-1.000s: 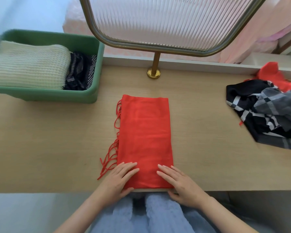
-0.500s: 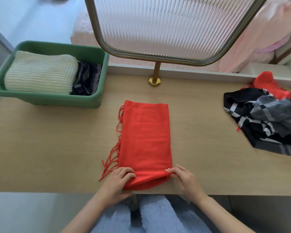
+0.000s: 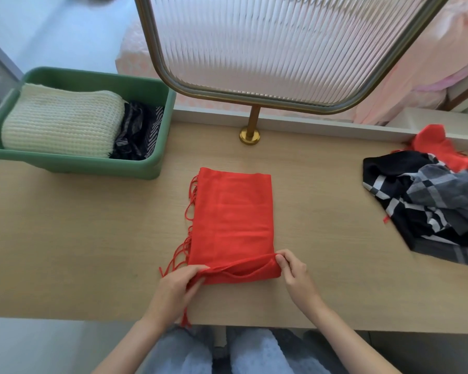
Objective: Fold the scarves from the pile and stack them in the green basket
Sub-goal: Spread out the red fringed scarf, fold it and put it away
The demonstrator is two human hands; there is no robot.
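**Near edge of the red scarf lifted for the next fold**

The pale wood-grain counter (image 3: 79, 238) runs the width of the view. It looks smooth, so I expect cloth to slide on it easily. At its back stands a ribbed glass screen (image 3: 281, 44) in a brass frame on a single post, with pink bedding (image 3: 416, 76) behind it.

The green basket (image 3: 157, 160) sits at the far left of the counter. It holds a folded cream knit scarf (image 3: 62, 122) with a dark striped one (image 3: 138, 130) beside it. The unfolded pile (image 3: 427, 206), black-and-grey check with a bit of red on top, lies at the far right, well apart from the basket.

The red scarf (image 3: 233, 211) lies in the middle as a long folded rectangle. It looks thin, light and limp, and I judge it will sag wherever it is not supported. Holding both near corners at once should keep the layers aligned.

The left hand (image 3: 173, 290) pinches the near left corner between thumb and curled fingers. The right hand (image 3: 295, 273) pinches the near right corner. The edge between them is raised off the counter.

The fringe (image 3: 189, 201) trails loose along the left side and is likely to snag or stick out.
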